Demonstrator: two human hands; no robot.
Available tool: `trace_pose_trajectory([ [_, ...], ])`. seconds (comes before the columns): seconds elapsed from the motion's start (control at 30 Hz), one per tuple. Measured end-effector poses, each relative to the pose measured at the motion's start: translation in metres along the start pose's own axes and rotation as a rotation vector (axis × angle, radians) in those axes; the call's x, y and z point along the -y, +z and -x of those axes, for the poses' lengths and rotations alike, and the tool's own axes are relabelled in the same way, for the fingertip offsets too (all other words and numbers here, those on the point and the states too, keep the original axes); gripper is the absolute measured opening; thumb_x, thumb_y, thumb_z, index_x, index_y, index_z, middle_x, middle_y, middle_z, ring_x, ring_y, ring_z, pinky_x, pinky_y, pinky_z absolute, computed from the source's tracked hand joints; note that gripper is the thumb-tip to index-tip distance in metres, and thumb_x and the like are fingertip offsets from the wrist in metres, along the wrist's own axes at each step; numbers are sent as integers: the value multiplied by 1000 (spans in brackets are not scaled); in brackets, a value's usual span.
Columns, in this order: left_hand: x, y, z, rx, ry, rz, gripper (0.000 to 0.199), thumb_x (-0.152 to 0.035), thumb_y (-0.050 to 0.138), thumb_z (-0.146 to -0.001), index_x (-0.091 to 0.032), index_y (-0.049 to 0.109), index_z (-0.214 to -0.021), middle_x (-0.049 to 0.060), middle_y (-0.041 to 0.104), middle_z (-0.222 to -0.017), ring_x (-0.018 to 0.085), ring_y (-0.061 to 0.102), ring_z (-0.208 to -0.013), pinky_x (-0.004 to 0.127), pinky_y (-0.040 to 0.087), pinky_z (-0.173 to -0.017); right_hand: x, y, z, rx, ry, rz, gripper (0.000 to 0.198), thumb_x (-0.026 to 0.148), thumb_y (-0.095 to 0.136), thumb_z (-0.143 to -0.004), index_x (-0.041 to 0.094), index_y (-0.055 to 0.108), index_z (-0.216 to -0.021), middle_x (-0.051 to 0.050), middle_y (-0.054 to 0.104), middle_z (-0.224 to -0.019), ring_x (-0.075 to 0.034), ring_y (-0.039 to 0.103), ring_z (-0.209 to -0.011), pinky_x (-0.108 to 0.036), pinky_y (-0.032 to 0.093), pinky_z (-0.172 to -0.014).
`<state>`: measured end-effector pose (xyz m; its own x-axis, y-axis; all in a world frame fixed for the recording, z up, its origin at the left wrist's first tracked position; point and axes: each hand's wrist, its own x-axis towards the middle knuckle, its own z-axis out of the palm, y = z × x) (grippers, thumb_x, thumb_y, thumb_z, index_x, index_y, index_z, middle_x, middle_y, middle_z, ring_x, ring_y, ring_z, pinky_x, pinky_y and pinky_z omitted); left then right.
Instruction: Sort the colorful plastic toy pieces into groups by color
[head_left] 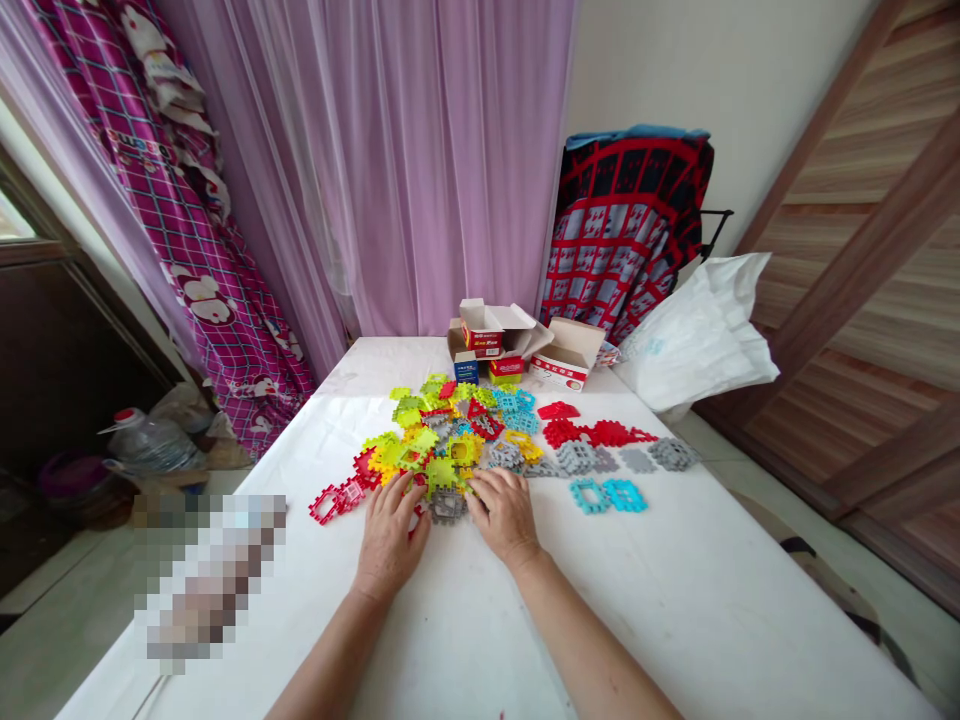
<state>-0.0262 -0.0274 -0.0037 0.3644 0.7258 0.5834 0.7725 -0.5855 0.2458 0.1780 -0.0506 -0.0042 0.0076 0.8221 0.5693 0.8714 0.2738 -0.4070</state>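
Observation:
A pile of plastic interlocking building pieces (445, 474) in lime, yellow, red, grey and blue lies on the white table. At its near left edge rests my left hand (394, 528), fingers apart and bent over the pieces. A red piece (415, 520) shows between its thumb and fingers; I see no grip on it. Across from it, my right hand (505, 512) touches the pile's near right edge, fingers spread and slightly curled. Between the two hands sits a grey square piece (448, 506). Some fingertips are hidden among the pieces.
Right of the pile lie red pieces (600, 433), grey pieces (671, 454) and two blue pieces (625, 495). Small open boxes (566, 358) stand at the table's far end. A white plastic bag (697, 330) is at the right edge. A blurred-out item (217, 580) lies at the left.

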Motion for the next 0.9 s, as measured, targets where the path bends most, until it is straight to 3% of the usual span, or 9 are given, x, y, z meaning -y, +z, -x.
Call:
trace_pose_trajectory([
  [0.1, -6, -3, -2, -27, -26, 68, 27, -27, 51, -88, -24, 64, -111, 11, 64, -124, 28, 56, -117, 50, 39, -102, -3, 1, 5, -132, 123, -196, 26, 33, 47, -90, 19, 69, -93, -9, 70, -97, -23, 59, -94, -39, 44, -85],
  [0.17, -15, -2, -5, -34, -106, 168, 26, -31, 52, -87, -23, 65, -109, 10, 68, -114, 26, 60, -108, 46, 45, -96, -4, 0, 10, -130, 281, -424, 31, 39, 46, -89, 18, 67, -93, -7, 69, -81, -20, 61, -77, -33, 49, -72],
  [0.3, -43, 11, -11, 65, -391, 559, 32, -44, 50, -87, -21, 67, -101, 6, 73, -89, 19, 67, -76, 33, 54, -69, 0, -7, 22, -71, 536, -850, 42, 49, 55, -82, 16, 61, -107, -1, 64, -67, -15, 56, -55, -27, 49, -52],
  [0.4, -60, 22, -16, 190, -606, 871, 45, -60, 52, -80, -18, 68, -83, 2, 69, -68, 12, 56, -46, 25, 46, -47, 1, -14, 28, -92, 577, -933, 43, 51, 60, -79, 15, 61, -103, 0, 62, -65, -14, 56, -55, -25, 48, -52],
  [0.5, -66, 26, -18, 282, -724, 1043, 53, -69, 57, -70, -17, 65, -71, 0, 65, -61, 7, 45, -36, 21, 37, -38, 0, -17, 31, -110, 562, -887, 40, 48, 59, -80, 16, 61, -102, 1, 60, -63, -13, 55, -55, -24, 47, -51],
  [0.63, -64, 26, -18, 345, -722, 1115, 53, -70, 65, -62, -17, 63, -69, -2, 62, -60, 5, 43, -35, 19, 34, -37, -1, -22, 34, -72, 497, -726, 33, 41, 52, -85, 16, 61, -106, 2, 60, -62, -12, 55, -54, -22, 46, -52],
  [0.8, -63, 26, -20, 395, -733, 1093, 53, -71, 66, -59, -18, 60, -65, -5, 55, -52, 5, 39, -35, 19, 31, -37, 4, -41, 52, -14, 311, -378, 46, 32, 63, -75, 20, 57, -119, -7, 68, -99, -19, 64, -83, -29, 53, -74],
  [0.9, -66, 24, -22, 453, -714, 1062, 52, -69, 66, -59, -18, 58, -61, -6, 51, -49, 6, 39, -36, 20, 32, -38, 7, -47, 67, -2, 293, -179, 53, 26, 67, -69, 21, 56, -121, -9, 66, -108, -23, 62, -97, -35, 52, -85],
])
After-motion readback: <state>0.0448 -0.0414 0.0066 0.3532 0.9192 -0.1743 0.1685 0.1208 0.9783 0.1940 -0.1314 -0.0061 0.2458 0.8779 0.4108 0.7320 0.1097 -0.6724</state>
